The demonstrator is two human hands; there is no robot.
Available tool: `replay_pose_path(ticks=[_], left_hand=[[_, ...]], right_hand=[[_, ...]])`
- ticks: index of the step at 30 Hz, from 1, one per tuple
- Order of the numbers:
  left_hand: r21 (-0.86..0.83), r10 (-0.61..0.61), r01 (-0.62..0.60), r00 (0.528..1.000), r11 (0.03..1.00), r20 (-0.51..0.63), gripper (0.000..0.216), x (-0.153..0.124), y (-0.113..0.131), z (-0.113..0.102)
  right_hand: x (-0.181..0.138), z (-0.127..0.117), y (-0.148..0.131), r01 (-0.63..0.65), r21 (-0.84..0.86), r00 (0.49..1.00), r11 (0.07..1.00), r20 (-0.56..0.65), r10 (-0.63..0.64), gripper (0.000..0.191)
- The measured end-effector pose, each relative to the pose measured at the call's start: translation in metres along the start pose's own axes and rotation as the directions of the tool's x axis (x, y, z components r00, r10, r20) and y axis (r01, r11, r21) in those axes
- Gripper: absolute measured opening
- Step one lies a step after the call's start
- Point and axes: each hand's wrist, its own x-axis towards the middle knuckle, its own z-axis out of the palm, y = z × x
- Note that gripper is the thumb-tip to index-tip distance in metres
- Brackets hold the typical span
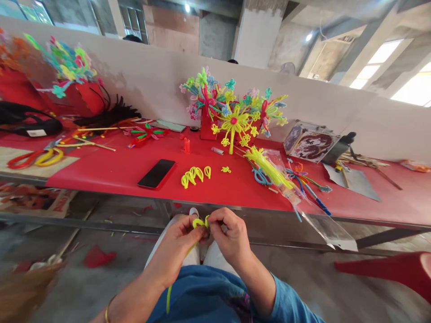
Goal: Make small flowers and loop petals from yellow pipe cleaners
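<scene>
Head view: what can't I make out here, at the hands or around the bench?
Head view: part of the yellow-green pipe cleaner, hidden by the left hand.
Head view: whether the right hand pinches it; contact too small.
Head view: the rest of the red stool, cut off by the right edge.
Head view: the white label's print, too small.

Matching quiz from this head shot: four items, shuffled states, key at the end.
Column 1
1. yellow pipe cleaner
2. smartphone
3. scissors
4. red stool

Column 2
A. part red, part yellow, near the table's left end
B. cut off by the picture's right edge
C. held between the left hand and right hand
D. dark screen up on the red tabletop

Pairs: 1-C, 2-D, 3-A, 4-B
</scene>
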Motion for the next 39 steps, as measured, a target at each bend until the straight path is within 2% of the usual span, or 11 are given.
replay_pose_path(ticks=[3, 6, 9, 12, 18, 21, 24, 27, 32, 35, 39], left_hand=[[0.01, -0.022, 0.022, 1.0, 1.0, 0.008, 0.009, 0.0, 0.001, -0.001], [-0.06, -0.066, 0.068, 0.997, 0.996, 0.031, 0.008, 0.0, 0.004, -0.002], [-0.104, -0.124, 0.132, 0.989, 0.986, 0.077, 0.011, -0.001, 0.007, -0.003], [-0.113, -0.18, 0.199, 0.971, 0.974, 0.155, 0.012, -0.002, 0.008, -0.006], [-0.143, -0.24, 0.276, 0.944, 0.95, 0.225, 0.012, -0.003, 0.01, -0.007], [-0.124, -0.264, 0.302, 0.93, 0.945, 0.255, 0.012, -0.004, 0.012, -0.004], [-0.032, -0.218, 0.233, 0.945, 0.972, 0.243, 0.013, -0.005, 0.014, -0.002], [0.202, -0.083, 0.047, 0.981, 0.978, 0.174, 0.013, -0.006, 0.015, -0.004], [0.587, 0.228, -0.245, 0.968, 0.772, 0.104, 0.007, -0.006, 0.016, -0.007], [0.614, 0.367, -0.31, 0.93, 0.726, 0.035, 0.005, -0.004, 0.014, -0.007], [0.486, 0.254, -0.22, 0.967, 0.846, -0.004, 0.006, 0.002, 0.009, -0.007]], right_hand=[[-0.002, -0.004, 0.004, -0.091, 0.073, 0.994, 0.993, 0.072, 0.085, 0.01], [0.0, -0.015, 0.008, 0.022, 0.109, 0.964, 0.994, 0.261, -0.05, 0.018], [0.006, -0.027, 0.008, 0.292, 0.006, 0.882, 0.956, 0.385, -0.272, 0.024], [0.015, -0.037, 0.002, 0.493, -0.119, 0.791, 0.862, 0.472, -0.388, 0.019], [0.034, -0.053, -0.013, 0.721, -0.231, 0.588, 0.654, 0.704, -0.399, 0.02], [0.039, -0.056, -0.019, 0.744, -0.202, 0.528, 0.637, 0.762, -0.375, 0.02], [0.041, -0.056, -0.025, 0.652, -0.224, 0.584, 0.724, 0.758, -0.291, 0.018], [0.041, -0.053, -0.03, 0.482, -0.257, 0.671, 0.837, 0.723, -0.165, 0.013], [0.039, -0.043, -0.024, 0.088, -0.245, 0.773, 0.966, 0.629, 0.089, 0.007], [0.036, -0.034, -0.014, -0.145, -0.16, 0.794, 0.976, 0.57, 0.211, 0.009], [0.028, -0.017, -0.005, -0.426, 0.091, 0.815, 0.9, 0.471, 0.338, 0.016]])
